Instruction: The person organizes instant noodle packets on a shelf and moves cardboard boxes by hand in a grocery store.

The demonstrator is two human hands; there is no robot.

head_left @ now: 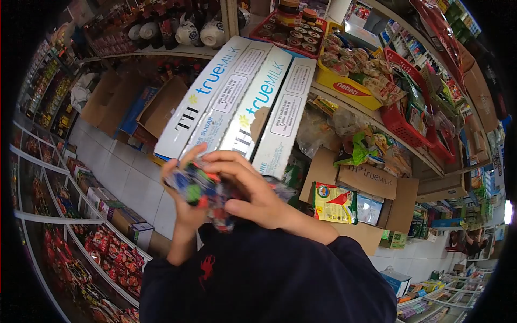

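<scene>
Far back, the TH true MILK cartons (237, 91) lie stacked side by side on the shelf. Near, the left hand (180, 210) cups a bundle of colourful packets (200, 188) from beneath. The right hand (253, 188) curls over it, fingers pressed tight, apparently so the loose packets stay together.

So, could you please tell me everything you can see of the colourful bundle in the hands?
The bundle is a motion-blurred cluster of small glossy packs, apparently plastic-wrapped, in blue, green, red and orange. Its print is too blurred to read. It is held up in front of the white milk cartons. The left hand cups it from the left and below, and the right hand curls over its top and right side. A bit of it hangs out below the right hand.
</scene>
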